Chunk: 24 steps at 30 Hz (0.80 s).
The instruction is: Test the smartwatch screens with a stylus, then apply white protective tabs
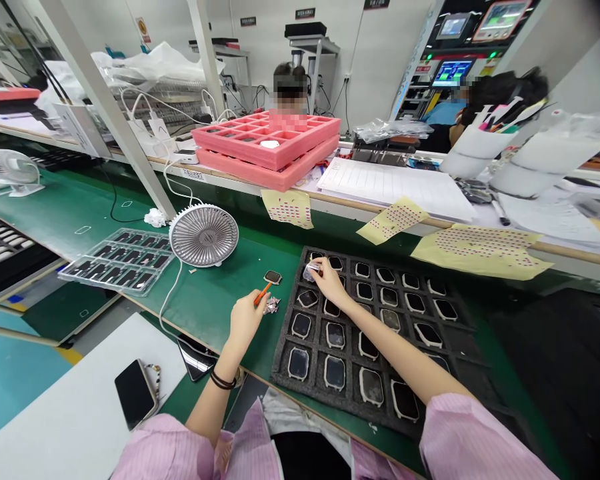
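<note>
My left hand (246, 320) is closed round an orange stick-like tool (263, 293), its tip by a small watch-face part (273, 276) lying on the green bench. Beside that hand lies a crumpled bit of shiny film (272, 305). Over the far left corner of a black foam tray (315, 360), my right hand (329, 283) pinches a small clear, shiny piece (311, 271); its exact kind is unclear. Rows of square watch cases with dark screens (335, 335) sit in the tray's pockets. My right forearm crosses above several of them.
A round grey fan (204, 235) stands left of my hands, near a clear plastic tray of dark parts (120, 261). Phones lie at lower left, one black phone (136, 393) with a beaded strap. Pink foam trays (270, 150) rest on the shelf ahead. Co-workers sit beyond.
</note>
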Motion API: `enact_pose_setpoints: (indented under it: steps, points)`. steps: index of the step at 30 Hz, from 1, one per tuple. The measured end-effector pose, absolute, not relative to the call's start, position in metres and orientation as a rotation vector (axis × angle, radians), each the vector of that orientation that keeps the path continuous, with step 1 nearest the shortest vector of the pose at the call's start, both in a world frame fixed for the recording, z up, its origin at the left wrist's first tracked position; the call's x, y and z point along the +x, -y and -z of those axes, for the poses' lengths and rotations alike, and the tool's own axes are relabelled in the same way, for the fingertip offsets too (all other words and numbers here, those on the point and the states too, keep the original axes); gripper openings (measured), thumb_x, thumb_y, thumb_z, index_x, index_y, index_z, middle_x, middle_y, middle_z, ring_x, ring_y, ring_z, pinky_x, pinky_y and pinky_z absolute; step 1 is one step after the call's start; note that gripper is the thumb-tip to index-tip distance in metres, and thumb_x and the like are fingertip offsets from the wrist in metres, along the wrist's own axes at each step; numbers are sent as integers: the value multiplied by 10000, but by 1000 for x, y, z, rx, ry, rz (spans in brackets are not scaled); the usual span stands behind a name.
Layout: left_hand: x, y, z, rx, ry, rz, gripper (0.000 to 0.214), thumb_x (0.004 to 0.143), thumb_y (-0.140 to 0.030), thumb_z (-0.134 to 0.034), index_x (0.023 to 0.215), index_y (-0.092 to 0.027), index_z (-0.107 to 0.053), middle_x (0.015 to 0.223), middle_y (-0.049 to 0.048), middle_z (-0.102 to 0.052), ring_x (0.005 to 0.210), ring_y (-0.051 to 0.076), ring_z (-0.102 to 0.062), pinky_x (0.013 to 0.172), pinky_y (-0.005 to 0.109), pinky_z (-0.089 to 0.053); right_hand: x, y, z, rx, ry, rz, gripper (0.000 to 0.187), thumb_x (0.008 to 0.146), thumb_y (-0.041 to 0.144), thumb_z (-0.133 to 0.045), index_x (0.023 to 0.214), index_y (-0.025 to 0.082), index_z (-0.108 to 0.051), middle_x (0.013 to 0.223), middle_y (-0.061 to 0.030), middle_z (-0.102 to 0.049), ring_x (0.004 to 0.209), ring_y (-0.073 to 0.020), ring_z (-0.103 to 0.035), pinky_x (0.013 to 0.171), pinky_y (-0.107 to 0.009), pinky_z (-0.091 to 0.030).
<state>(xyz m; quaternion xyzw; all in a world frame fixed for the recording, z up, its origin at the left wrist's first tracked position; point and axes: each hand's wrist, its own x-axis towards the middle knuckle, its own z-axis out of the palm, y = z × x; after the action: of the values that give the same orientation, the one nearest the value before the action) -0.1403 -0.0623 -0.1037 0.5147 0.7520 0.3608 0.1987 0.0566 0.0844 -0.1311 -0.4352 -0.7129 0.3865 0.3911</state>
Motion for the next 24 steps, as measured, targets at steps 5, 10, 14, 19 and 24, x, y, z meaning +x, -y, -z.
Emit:
enact_pose_setpoints:
  steps: [5, 10, 14, 19, 24]
  points:
    - [-145, 60, 119, 1478, -2248, -787, 224, 904, -314, -547, 721, -198, -601, 635, 42, -598, 604, 195, -544, 553, 249, -199, 53, -79, 130, -1157, 2052, -716, 137, 828, 234, -559, 962, 209, -570, 954, -90, -620, 946, -286, -578, 883, -451, -412]
    - [-147, 56, 123, 1501, -2276, -682, 214, 929, -331, -530, 804, -194, -636, 720, 71, -660, 676, 214, -599, 556, 244, -210, 73, -59, 120, -1178, 2225, -500, 146, 898, 323, -547, 879, 207, -633, 980, -132, -598, 1016, -332, -514, 904, -484, -374]
    - [-146, 53, 123, 1497, -2264, -681, 204, 927, -317, -535, 814, -187, -644, 742, 84, -672, 696, 224, -612, 557, 248, -207, 77, -40, 125, -1200, 2291, -478, 300, 887, 455, -578, 742, 202, -648, 895, -155, -591, 963, -353, -513, 851, -505, -386]
    - [-144, 56, 121, 1447, -2211, -791, 198, 904, -350, -558, 889, -181, -659, 704, 69, -655, 665, 214, -606, 557, 243, -234, 67, -30, 131, -1151, 2203, -669, 213, 818, 422, -672, 795, 212, -641, 925, -132, -600, 984, -347, -526, 888, -522, -398]
    - [-132, 62, 112, 1465, -1935, -954, 365, 956, -428, -384, 922, -176, -645, 587, -6, -568, 575, 154, -548, 580, 225, -350, 61, -30, 126, -1027, 1963, -1051, 199, 746, 360, -720, 825, 238, -584, 924, -58, -657, 933, -273, -597, 895, -470, -430]
